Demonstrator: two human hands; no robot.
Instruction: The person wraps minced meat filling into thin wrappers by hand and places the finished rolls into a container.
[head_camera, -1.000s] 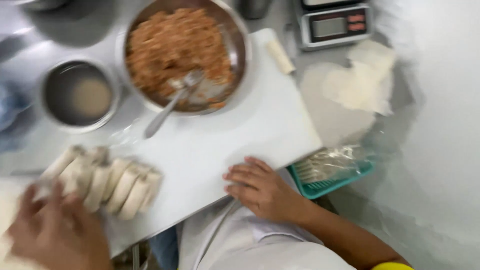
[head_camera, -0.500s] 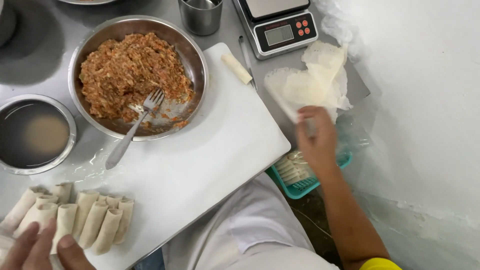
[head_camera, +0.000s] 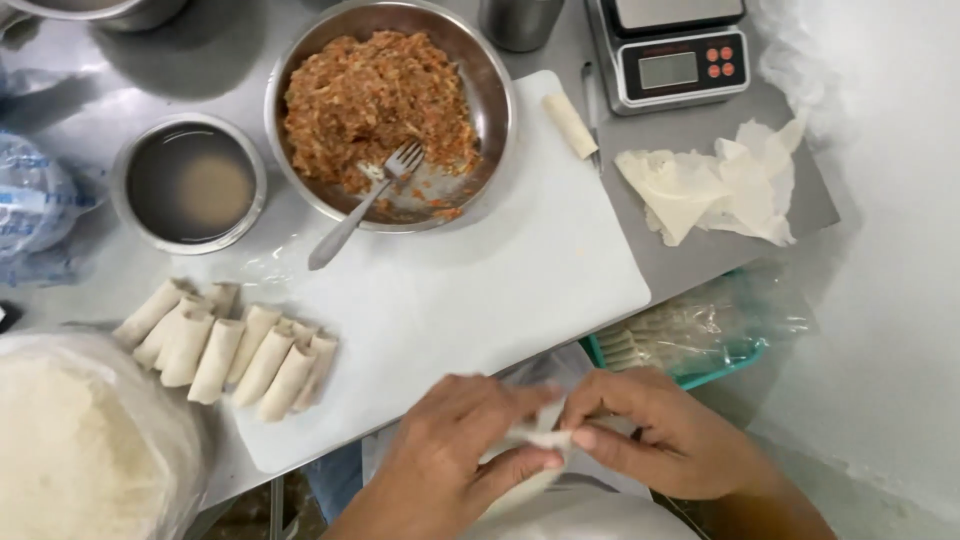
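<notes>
Far left, at the counter's near-left corner, sat a big bag of white stuff (head_camera: 80, 445), wrapped in clear plastic, and above it along the left edge a blue-and-clear plastic packet (head_camera: 35, 200). Just right of that stood a small steel bowl of brownish liquid (head_camera: 190, 183). Below it, on the left end of the white cutting board (head_camera: 470, 290), a row of rolled spring rolls (head_camera: 225, 345) lay side by side, touching, tilted a little.

Moving along: the large steel bowl of orange-brown minced filling (head_camera: 380, 95) rested on the board's far edge, a fork (head_camera: 360, 205) leaning in it with its handle pointing down-left over the rim. A steel cup (head_camera: 520, 20) stood behind it at the far edge.

And at the near edge, centre, both hands met! The left hand (head_camera: 450, 460) was curled, thumb and fingers pinched on a thin pale wrapper sheet (head_camera: 535, 445); the right hand (head_camera: 660, 435) pinched the same sheet from the other side, fingertips closed on it. The sheet was held off the board, just in front of the person's white apron (head_camera: 580, 515).

Further right, one lone spring roll (head_camera: 568, 125) lay at the board's far-right corner, a digital kitchen scale (head_camera: 675, 55) behind it. A loose stack of wrappers (head_camera: 715, 190) lay on the bare counter's right end, and below that a teal basket (head_camera: 690, 345) under clear plastic sat off the counter's near-right edge.
</notes>
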